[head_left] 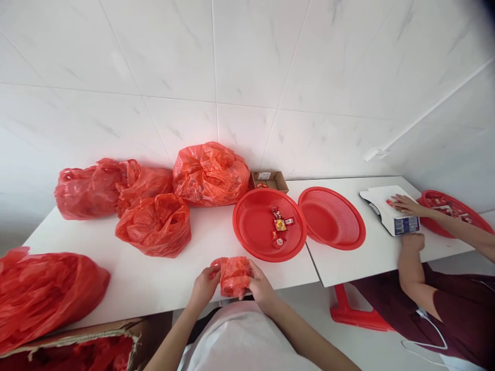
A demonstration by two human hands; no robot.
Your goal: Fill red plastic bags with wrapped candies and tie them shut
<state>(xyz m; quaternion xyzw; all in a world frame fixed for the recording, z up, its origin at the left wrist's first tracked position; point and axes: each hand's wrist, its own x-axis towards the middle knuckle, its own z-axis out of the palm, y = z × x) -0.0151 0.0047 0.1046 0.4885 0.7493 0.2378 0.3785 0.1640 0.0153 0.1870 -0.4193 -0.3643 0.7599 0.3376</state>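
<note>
Between my two hands, at the front edge of the white table, is a small red plastic bag (234,276). My left hand (206,282) pinches its left side, near a loop that looks like a handle. The fingers of my right hand (259,286) are closed round its right side. What the bag contains, if anything, is hidden. Just beyond it stands a red plastic basket (247,242) with a few wrapped sweets (280,225) lying toward its right side.
Several stuffed red bags (211,175) line the table's left and back. A second red basket (340,216) and a small cardboard box (276,180) stand nearby. At right, a co-worker's hand (406,204) rests on a white scale (375,198). An open carton (77,355) is at lower left.
</note>
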